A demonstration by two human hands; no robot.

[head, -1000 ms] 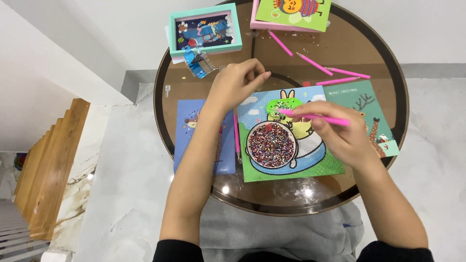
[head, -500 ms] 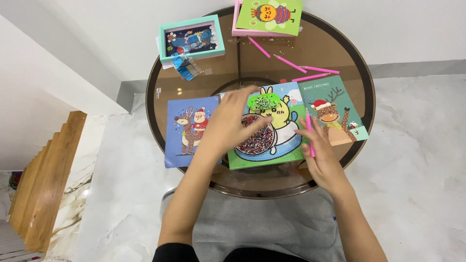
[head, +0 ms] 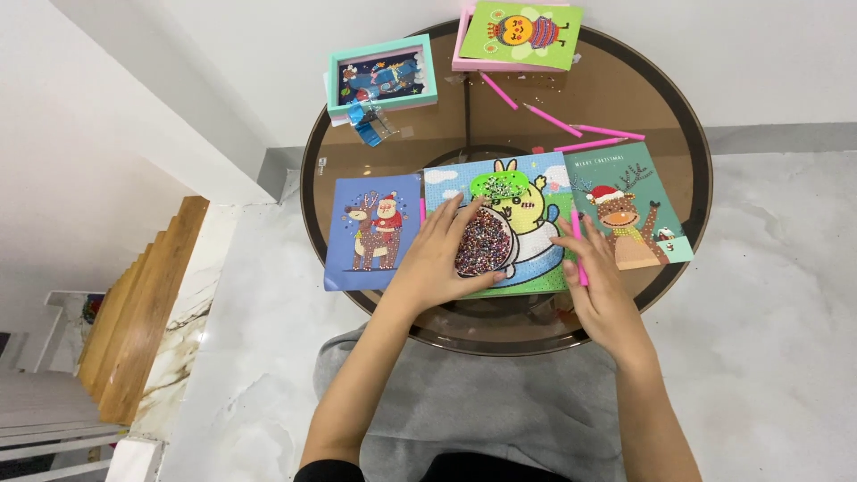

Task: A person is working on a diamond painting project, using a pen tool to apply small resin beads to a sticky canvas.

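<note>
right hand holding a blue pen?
No. The right hand holds a pink pen, its tip over the bunny picture on the round table.

**Bright cards on brown glass**

A blue reindeer card (head: 372, 230), a green reindeer card (head: 630, 217) and a bunny card (head: 527, 201) in sky blue and yellow. Multicoloured beads (head: 483, 243) speckle the bunny card. Pink pens (head: 585, 143) lie on the brown glass table (head: 428, 143), by a teal frame (head: 382, 78).
</note>
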